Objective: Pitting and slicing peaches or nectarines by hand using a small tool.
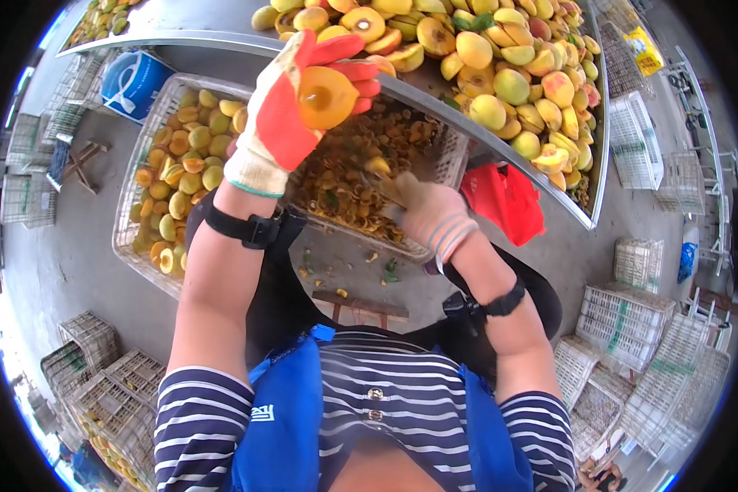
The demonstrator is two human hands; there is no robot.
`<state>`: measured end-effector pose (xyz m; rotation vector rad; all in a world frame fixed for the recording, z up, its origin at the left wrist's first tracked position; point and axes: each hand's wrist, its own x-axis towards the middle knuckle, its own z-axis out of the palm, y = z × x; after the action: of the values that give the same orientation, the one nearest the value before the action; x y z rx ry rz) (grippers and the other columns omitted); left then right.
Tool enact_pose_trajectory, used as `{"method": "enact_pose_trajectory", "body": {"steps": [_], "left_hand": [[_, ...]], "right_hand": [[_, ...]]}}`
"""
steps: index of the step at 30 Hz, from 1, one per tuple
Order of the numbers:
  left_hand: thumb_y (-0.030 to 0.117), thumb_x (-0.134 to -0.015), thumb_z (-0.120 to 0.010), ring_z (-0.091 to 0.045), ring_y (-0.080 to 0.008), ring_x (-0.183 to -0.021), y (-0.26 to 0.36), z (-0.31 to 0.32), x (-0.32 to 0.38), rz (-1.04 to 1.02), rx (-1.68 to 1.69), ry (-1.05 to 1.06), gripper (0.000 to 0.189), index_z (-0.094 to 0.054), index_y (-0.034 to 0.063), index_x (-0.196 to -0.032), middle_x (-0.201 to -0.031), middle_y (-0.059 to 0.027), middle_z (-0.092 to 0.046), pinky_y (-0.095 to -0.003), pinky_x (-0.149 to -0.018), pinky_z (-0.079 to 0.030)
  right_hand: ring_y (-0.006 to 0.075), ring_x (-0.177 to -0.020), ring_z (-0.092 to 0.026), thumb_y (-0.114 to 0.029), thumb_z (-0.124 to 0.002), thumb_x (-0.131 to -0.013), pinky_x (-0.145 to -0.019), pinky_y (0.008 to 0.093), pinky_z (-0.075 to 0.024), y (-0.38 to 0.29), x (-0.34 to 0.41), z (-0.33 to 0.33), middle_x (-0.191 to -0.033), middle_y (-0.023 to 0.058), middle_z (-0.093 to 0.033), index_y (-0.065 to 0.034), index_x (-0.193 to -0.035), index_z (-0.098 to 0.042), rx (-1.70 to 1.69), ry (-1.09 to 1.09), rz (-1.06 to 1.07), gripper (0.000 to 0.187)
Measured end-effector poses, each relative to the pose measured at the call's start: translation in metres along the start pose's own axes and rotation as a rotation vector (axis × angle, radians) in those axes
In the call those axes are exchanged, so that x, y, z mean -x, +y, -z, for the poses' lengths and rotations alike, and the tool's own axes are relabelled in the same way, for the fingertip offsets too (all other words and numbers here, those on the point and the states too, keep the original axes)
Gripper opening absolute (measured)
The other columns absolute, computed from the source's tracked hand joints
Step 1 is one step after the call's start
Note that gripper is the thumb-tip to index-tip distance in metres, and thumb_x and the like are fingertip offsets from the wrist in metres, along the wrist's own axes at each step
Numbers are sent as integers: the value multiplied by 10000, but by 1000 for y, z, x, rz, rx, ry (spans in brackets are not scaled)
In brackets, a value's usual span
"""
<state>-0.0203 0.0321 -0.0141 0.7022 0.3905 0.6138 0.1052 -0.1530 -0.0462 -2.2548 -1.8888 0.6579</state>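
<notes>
My left hand (298,101), in a red-palmed white work glove, holds a halved yellow peach (327,98) with its hollow turned up. Lower and to the right, my right hand (427,206) wears a pale knitted glove; it is blurred and closed around a tool (388,195) that I cannot make out clearly. A piece of yellow fruit (378,166) shows by the tool's end. Beneath both hands is a crate of pits and scraps (357,178). A crate of peach halves (190,160) stands to the left. Many cut peaches (516,80) are heaped on the metal table above.
The metal table's edge (467,120) crosses above my right hand. A red bag (507,200) hangs below it. A blue bucket (136,85) stands at the upper left. Stacked plastic crates (624,320) are on the right, with more (120,393) at the lower left. Scraps lie on the floor by a wooden stool (360,304).
</notes>
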Motion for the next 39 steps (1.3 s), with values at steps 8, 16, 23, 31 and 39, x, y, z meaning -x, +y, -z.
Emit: {"method": "enact_pose_trajectory", "body": {"steps": [8,16,23,31,39], "left_hand": [[275,-956,-558,-620,-142,-991,68,74,33,-355,-1170,723,374,-596,12,-1218,-1136,-110,-656,-298,-824,-494],[270,-931,-595,-613,-172,-1031,42,18,15,-252,-404,261,384,-589,31,-1230,-1126,-97,-668,-296,-903,-440],[303,-964,-526,-610,-213,-1060,34,11,12,-241,-266,156,428,-545,-7,-1258,-1167,-148,-639,-319,-927,-456],[320,-960,-527,-600,-217,-1075,21,8,8,-194,-241,138,444,-540,-6,-1261,-1173,-148,-632,-332,-937,-451],[384,-961,-533,-547,-165,-1139,-17,-2,-8,-137,-27,-82,474,-524,83,-1327,-1218,-51,-611,-313,-946,-427]], "right_hand": [[290,-834,-650,-169,-471,-889,-719,417,-524,19,-19,35,-950,115,-657,-210,-1055,-665,344,223,72,258],[388,-979,-606,-354,-583,-824,-850,442,-482,7,-161,84,-1030,227,-646,0,-1078,-592,115,229,-78,436],[394,-993,-606,-324,-655,-789,-855,423,-478,38,-130,83,-1010,275,-635,10,-1077,-584,185,431,22,447],[375,-993,-612,-483,-681,-791,-853,416,-469,59,-140,71,-1024,228,-658,-10,-1170,-570,-155,272,-46,617],[273,-776,-658,-328,-693,-844,-631,371,-503,46,-116,35,-843,131,-666,-1,-1080,-595,-644,682,316,415]]}}
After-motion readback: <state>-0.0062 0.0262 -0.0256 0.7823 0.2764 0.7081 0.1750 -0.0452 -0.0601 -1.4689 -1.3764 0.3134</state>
